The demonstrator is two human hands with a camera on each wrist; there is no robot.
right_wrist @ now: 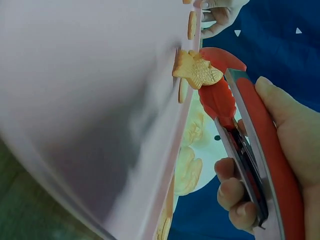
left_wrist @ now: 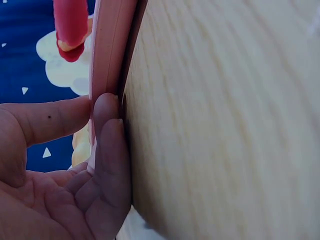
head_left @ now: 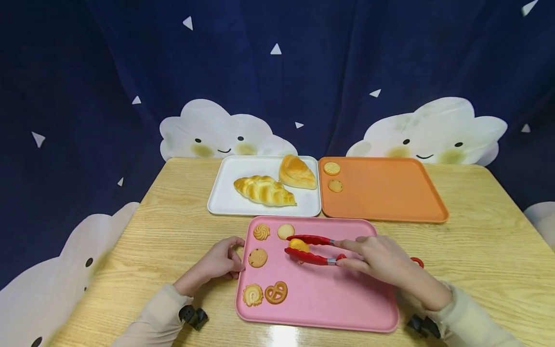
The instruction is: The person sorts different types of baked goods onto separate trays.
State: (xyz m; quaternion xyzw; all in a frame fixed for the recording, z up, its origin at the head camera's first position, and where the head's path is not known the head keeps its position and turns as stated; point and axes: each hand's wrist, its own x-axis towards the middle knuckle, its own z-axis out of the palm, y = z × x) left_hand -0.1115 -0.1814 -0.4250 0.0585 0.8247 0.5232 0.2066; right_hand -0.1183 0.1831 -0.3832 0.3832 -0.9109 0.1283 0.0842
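Note:
My right hand (head_left: 383, 260) grips a pair of red tongs (head_left: 313, 259) by the handles, above the pink tray (head_left: 334, 299). Between the red tong tips is a golden fish-shaped cookie (right_wrist: 204, 72), held close over the tray. My left hand (head_left: 218, 260) pinches the tray's left rim, with the thumb at the upper edge and fingers against the outer side, as the left wrist view shows. Around the tongs on the tray lie a pale round cookie (head_left: 285, 232), a swirl cookie (head_left: 261, 232), a chip cookie (head_left: 257, 258), a flower-edged cookie (head_left: 253, 294) and a pretzel (head_left: 276, 292).
Behind the pink tray, a white tray (head_left: 221, 202) carries a long braided bread (head_left: 263, 191) and a wedge-shaped bread (head_left: 297, 172). To its right, an orange tray (head_left: 381, 190) holds two round cookies (head_left: 332, 168) along its left side. All stand on a wooden table (head_left: 173, 212) before a dark blue curtain.

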